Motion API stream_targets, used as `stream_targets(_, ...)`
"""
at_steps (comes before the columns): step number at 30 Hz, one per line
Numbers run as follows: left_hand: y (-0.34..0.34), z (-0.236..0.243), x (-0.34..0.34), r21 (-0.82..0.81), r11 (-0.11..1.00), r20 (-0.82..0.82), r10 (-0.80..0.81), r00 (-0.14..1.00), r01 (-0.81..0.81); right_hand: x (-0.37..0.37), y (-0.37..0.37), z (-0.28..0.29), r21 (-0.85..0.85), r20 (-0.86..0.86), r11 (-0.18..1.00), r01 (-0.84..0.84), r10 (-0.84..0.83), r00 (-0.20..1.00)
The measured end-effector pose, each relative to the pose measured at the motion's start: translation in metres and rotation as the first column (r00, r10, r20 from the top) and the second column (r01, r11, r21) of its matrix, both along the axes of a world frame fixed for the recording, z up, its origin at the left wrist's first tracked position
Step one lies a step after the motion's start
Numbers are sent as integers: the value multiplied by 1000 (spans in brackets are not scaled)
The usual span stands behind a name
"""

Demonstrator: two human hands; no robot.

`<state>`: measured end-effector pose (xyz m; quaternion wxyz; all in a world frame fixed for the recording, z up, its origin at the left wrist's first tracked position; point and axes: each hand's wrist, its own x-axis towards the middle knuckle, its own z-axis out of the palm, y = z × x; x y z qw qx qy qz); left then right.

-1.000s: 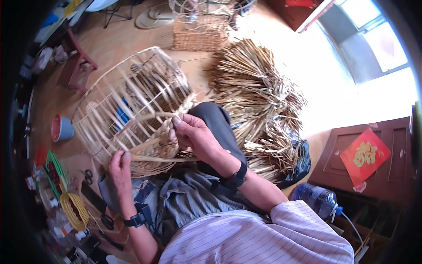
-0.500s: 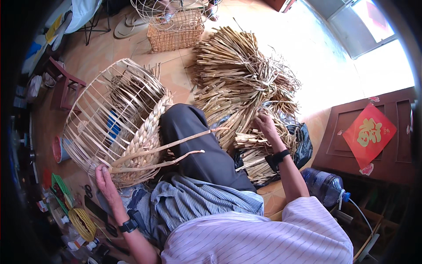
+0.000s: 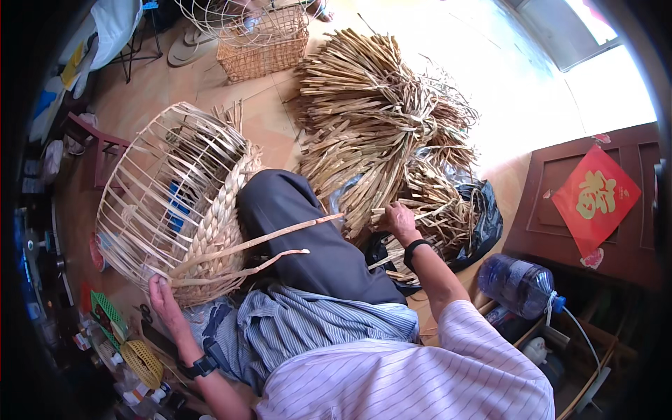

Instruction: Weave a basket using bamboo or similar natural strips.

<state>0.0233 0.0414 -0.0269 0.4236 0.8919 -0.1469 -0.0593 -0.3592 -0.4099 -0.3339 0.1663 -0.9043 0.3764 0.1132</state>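
Observation:
A partly woven basket lies on its side against my bent knee, with bare pale ribs on its left and a thick plaited band on its right. My left hand is closed at its near lower edge, thumb and fingers pinching the ribs there. Two long loose strands stick out from that edge across my dark trousers. My right hand is closed on dried stalks at the near side of a big heap. That heap is a tied bundle of dried stalks, partly resting on black plastic.
A rectangular wicker basket with wire hoops stands at the back, near another person's feet. At left are a reddish-brown stool, a green basket, a yellow basket and scissors. A large water bottle lies at right.
My right hand has moved left and nearer to me over the stalks, and its fingers now close on some of them. The left hand stays at the basket's edge. The whole view has shifted slightly.

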Motion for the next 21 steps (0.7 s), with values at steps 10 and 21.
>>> stream_targets(10,-1,-2,-1,-13,998,34,56,998,-56,89,47,102,-9,491,984,-177,158,856)
stream_targets(21,-2,-3,-3,-58,998,79,7,997,-3,162,-40,275,818,571,456,-351,-719,395)
